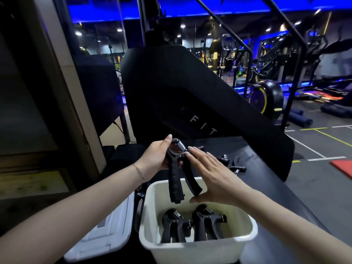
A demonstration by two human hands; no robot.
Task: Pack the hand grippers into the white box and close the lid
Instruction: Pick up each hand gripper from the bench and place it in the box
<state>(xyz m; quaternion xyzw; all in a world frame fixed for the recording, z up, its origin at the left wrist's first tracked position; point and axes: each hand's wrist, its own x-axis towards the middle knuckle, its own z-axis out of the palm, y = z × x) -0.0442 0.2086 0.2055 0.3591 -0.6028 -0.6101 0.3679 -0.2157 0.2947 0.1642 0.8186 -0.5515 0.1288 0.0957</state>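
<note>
Left hand (157,156) grips a hand gripper (178,173) above the white box (198,246) — right hand (213,177), fingers straight, touches it; 2 grippers (192,224) lie inside.

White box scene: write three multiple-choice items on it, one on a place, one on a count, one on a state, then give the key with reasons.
1. Where does the lid lie?
A. On the box
B. Left of the white box
C. Behind the box

2. How many hand grippers already lie inside the box?
A. None
B. Two
C. Five

3. What is the left hand doing?
A. Hanging idle
B. Pressing the lid
C. Holding a hand gripper

Key: 1 B, the lid rests beside the box's left wall. 2 B, two grippers sit side by side inside. 3 C, it grips the gripper near the spring above the box, with the right hand open beside it.
</note>
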